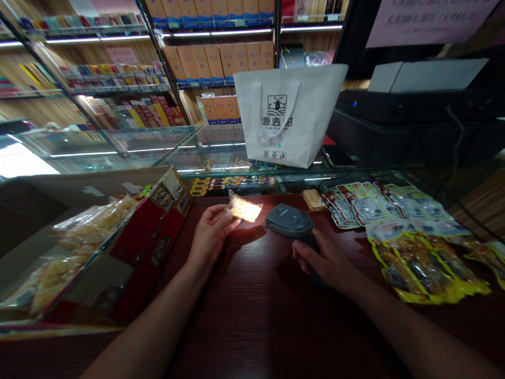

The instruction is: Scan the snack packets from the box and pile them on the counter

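Observation:
My left hand (209, 231) pinches a small clear snack packet (244, 209) and holds it up above the dark wooden counter (256, 310). My right hand (325, 260) grips the handle of a grey barcode scanner (289, 221), whose head points at the packet. The scanner's light glows on the packet. Another small snack packet (313, 199) lies on the counter just beyond the scanner.
A red display box (150, 231) of wrapped snacks stands at the left. Several yellow and red-green snack packs (418, 247) lie at the right. A white paper bag (288, 113) stands on the glass case behind. A black register unit (414, 121) sits at the back right.

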Tool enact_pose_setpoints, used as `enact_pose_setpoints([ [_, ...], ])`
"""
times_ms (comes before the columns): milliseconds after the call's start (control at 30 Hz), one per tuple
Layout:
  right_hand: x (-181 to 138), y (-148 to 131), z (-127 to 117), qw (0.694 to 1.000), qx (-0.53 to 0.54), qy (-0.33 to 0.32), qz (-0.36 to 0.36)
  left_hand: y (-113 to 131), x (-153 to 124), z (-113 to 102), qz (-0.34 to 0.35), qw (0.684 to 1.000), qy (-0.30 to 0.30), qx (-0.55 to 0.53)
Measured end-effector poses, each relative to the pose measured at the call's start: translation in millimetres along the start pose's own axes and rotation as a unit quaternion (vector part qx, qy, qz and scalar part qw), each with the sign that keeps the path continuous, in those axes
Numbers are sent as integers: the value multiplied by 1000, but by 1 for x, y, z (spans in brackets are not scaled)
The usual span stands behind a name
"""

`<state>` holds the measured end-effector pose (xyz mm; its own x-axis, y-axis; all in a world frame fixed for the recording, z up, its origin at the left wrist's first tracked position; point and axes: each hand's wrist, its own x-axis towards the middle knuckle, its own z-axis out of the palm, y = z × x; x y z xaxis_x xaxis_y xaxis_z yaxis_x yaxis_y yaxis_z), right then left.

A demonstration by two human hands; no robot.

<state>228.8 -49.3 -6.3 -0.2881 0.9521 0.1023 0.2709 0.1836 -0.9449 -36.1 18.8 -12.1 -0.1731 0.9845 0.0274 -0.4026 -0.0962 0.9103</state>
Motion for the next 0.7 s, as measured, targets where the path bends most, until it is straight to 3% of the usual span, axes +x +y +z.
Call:
enact_pose_setpoints([
  [400,4,4,2,999,37,-1,-11,-11,3,7,-33,999,4,-6],
  [533,6,4,5,995,96,-1,-10,-22,15,30,-107,993,-42,37],
  [700,7,3,6,983,178,-7,-36,-43,51,75,-159,977,-80,114],
])
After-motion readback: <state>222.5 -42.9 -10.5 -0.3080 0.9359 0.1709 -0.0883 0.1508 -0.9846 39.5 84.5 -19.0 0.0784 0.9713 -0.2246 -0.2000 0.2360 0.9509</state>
